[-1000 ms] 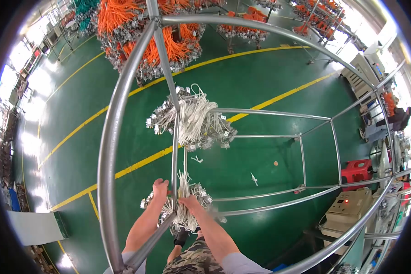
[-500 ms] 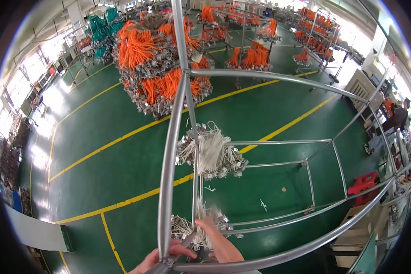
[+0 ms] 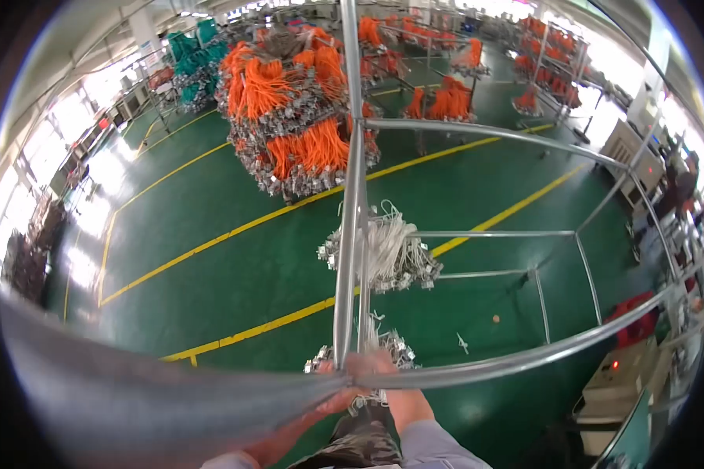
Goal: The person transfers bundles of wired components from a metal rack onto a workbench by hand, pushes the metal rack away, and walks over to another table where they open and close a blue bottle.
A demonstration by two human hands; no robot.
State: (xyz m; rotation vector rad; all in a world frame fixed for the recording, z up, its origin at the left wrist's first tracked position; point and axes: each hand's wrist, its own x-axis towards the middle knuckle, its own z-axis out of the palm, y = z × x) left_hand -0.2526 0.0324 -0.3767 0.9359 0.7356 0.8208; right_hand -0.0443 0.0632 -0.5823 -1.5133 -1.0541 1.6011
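Low in the middle, my right hand (image 3: 377, 364) is behind the corner of a metal tube rack (image 3: 348, 313), smeared by motion. It is at a bundle of white cables with small connectors (image 3: 399, 350), which the tubes partly cover. My left hand (image 3: 335, 402) is just below and to the left, at the same corner, its fingers mostly hidden by the tube. Whether either hand grips the cables or a tube cannot be made out. Farther out, another white cable bundle (image 3: 391, 250) hangs on the rack.
Beyond the rack stands a large load of orange cables (image 3: 309, 148), with green cables (image 3: 192, 66) behind it at left. More racks of orange cables (image 3: 446, 100) are farther back. A beige machine (image 3: 614, 375) and a red object (image 3: 637, 320) are at right.
The view has shifted, so the rack post appears farther right and the corner higher. My hands are now close together at the corner, and my sleeves and trousers have come into view.
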